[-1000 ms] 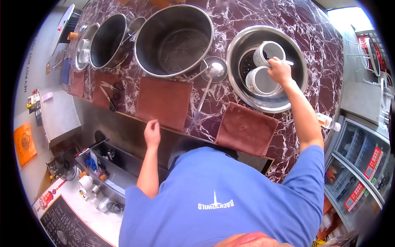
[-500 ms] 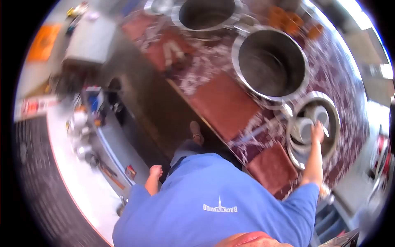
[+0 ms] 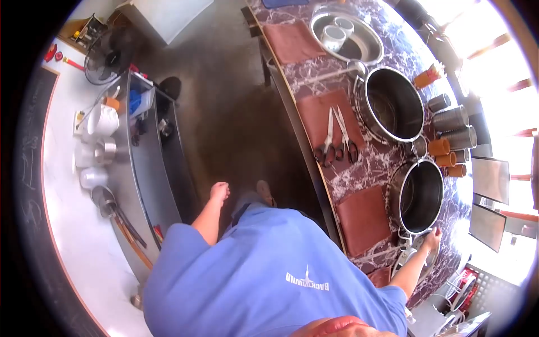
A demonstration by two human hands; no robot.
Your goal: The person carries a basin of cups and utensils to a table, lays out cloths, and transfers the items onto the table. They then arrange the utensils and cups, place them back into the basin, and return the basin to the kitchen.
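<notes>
My left hand [image 3: 220, 191] hangs beside my body above the floor, fingers curled into a fist with nothing visible in it. My right hand [image 3: 432, 239] is over a metal basin [image 3: 431, 259] at the lower right of the table, its fingers drawn together; what they hold, if anything, I cannot make out. My forearm hides part of this basin. Just beyond the hand stands a deep metal pot [image 3: 420, 196] with a dark inside. A brown cloth [image 3: 364, 219] lies to the left of that pot.
Farther along the marbled table [image 3: 348, 178] are scissors [image 3: 337, 135] on a brown cloth, a second pot [image 3: 393, 104] and a basin [image 3: 365, 49] with white cups [image 3: 334, 37]. Metal and orange cylinders [image 3: 457, 126] line the far side. A metal shelf [image 3: 154, 163] stands left.
My view has swung, bringing more of the table, the scissors and another basin with cups into sight. My right hand, earlier at white cups in a basin, now appears lower in view.
</notes>
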